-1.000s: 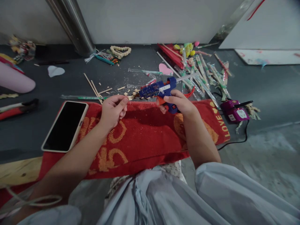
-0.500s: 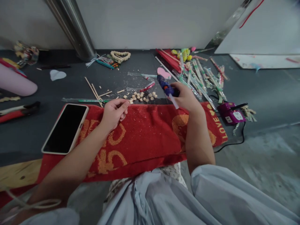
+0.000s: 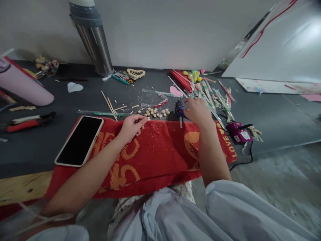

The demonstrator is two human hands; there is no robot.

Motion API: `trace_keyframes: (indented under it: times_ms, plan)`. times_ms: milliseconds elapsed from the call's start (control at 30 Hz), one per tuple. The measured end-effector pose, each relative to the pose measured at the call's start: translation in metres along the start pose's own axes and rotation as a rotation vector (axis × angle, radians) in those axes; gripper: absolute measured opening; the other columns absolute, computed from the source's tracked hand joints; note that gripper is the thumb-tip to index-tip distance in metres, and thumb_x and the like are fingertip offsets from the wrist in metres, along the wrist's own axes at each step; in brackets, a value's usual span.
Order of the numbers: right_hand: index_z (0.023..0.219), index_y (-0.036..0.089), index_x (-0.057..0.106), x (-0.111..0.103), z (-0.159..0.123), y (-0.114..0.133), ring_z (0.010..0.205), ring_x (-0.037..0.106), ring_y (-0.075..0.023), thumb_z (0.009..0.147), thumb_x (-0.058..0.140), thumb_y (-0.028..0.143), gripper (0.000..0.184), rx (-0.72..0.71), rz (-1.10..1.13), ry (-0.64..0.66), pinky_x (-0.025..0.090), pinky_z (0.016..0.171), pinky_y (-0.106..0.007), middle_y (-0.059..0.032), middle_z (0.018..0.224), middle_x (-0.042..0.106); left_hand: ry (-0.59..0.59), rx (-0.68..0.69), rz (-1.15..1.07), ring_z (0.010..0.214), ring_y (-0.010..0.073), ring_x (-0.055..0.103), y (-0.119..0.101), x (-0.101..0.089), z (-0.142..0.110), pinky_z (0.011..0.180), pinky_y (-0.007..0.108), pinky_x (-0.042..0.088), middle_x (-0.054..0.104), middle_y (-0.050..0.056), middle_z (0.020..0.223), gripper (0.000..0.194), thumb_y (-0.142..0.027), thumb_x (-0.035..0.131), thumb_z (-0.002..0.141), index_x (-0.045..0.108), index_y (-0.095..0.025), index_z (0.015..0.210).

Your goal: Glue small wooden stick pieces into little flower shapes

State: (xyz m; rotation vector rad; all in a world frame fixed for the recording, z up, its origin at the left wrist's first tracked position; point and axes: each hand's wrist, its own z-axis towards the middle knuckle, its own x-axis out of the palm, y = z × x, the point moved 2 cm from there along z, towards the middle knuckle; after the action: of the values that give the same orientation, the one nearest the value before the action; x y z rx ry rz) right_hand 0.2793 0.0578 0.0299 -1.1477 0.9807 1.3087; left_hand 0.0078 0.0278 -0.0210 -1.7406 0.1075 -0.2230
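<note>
My left hand (image 3: 131,128) is closed in a pinch above the red towel (image 3: 160,150). A small pale wooden piece (image 3: 148,118) shows at its fingertips. My right hand (image 3: 198,112) is beside the blue hot glue gun (image 3: 180,108), its fingers spread and loose around the gun's right side. The gun rests at the towel's far edge, with its clear glue stick (image 3: 181,122) pointing toward me. Between the hands, just past the towel, lie several small wooden pieces (image 3: 156,112).
A phone (image 3: 79,140) lies on the towel's left end. Pliers (image 3: 30,122), thin sticks (image 3: 109,105) and a steel flask (image 3: 94,43) are to the left. Wrapped sticks (image 3: 213,92) and a purple power adapter (image 3: 238,132) with a cord are to the right.
My right hand has turned the glue gun from pointing left to pointing away, set it down and loosened its fingers. My left hand keeps its pinch. The view has tilted up.
</note>
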Motion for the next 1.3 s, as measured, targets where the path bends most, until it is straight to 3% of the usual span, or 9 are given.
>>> trace_keyframes:
  times_ms: [100,200,400,567,867,1067,1200,1300]
  plan:
    - [0.109,0.011,0.068,-0.005,0.034,0.033,0.103,0.063,-0.0308,0.085,0.048,0.019,0.032,-0.177,0.116,0.012,0.045,0.095,-0.040,-0.0184,0.105,0.071,0.008,-0.047,0.044,0.035,0.0046,0.040,-0.001,0.002,-0.002,0.032,0.017,0.028,0.053,-0.006,0.054,0.024,-0.036,0.073,0.078,0.066,-0.015,0.087]
    - [0.104,0.013,0.071,0.002,0.079,0.065,0.091,0.065,-0.0238,0.089,0.049,0.026,0.030,-0.260,0.241,0.093,0.047,0.084,-0.033,-0.0136,0.102,0.074,0.038,-0.068,0.102,0.035,0.0051,0.040,-0.002,0.005,-0.004,0.035,0.017,0.030,0.053,-0.006,0.053,0.018,-0.032,0.069,0.083,0.067,-0.015,0.087]
    - [0.103,0.013,0.074,0.028,0.158,0.120,0.095,0.065,-0.0245,0.086,0.053,0.024,0.029,-0.399,0.154,0.108,0.046,0.084,-0.032,-0.0140,0.106,0.076,0.088,-0.017,0.155,0.038,0.0066,0.040,0.002,0.009,-0.002,0.043,0.021,0.033,0.053,-0.006,0.051,0.016,-0.029,0.064,0.085,0.071,-0.014,0.089]
    - [0.105,0.010,0.075,0.043,0.193,0.152,0.095,0.065,-0.0242,0.085,0.053,0.022,0.032,-0.474,0.119,0.139,0.046,0.084,-0.033,-0.0159,0.106,0.076,0.095,-0.001,0.137,0.042,0.0069,0.041,0.005,0.011,-0.001,0.046,0.021,0.032,0.055,-0.004,0.052,0.016,-0.028,0.066,0.085,0.072,-0.014,0.083]
    - [0.103,0.010,0.076,0.063,0.211,0.166,0.096,0.067,-0.0270,0.085,0.061,0.028,0.030,-0.441,0.089,0.188,0.049,0.084,-0.035,-0.0159,0.103,0.077,0.125,0.024,0.136,0.048,0.0093,0.047,0.016,0.014,0.004,0.052,0.024,0.037,0.059,-0.001,0.056,0.020,-0.034,0.066,0.086,0.073,-0.015,0.085]
    - [0.102,0.009,0.076,0.061,0.209,0.168,0.095,0.067,-0.0256,0.085,0.057,0.024,0.030,-0.432,0.138,0.173,0.047,0.082,-0.033,-0.0157,0.102,0.077,0.120,0.009,0.116,0.046,0.0090,0.046,0.012,0.013,0.002,0.052,0.024,0.037,0.056,-0.003,0.053,0.019,-0.033,0.066,0.087,0.072,-0.015,0.084]
    - [0.097,0.010,0.076,0.049,0.194,0.156,0.087,0.068,-0.0225,0.080,0.056,0.019,0.028,-0.403,0.217,0.141,0.047,0.077,-0.030,-0.0127,0.097,0.078,0.112,-0.010,0.139,0.044,0.0074,0.043,0.005,0.011,-0.001,0.049,0.023,0.034,0.055,-0.004,0.053,0.017,-0.030,0.066,0.087,0.072,-0.014,0.083]
    - [0.091,0.010,0.076,0.037,0.166,0.137,0.081,0.067,-0.0203,0.074,0.060,0.018,0.024,-0.393,0.460,0.119,0.048,0.078,-0.030,-0.0116,0.090,0.077,0.091,-0.035,0.150,0.041,0.0061,0.041,0.000,0.009,-0.003,0.046,0.022,0.033,0.053,-0.006,0.052,0.013,-0.026,0.066,0.087,0.071,-0.014,0.087]
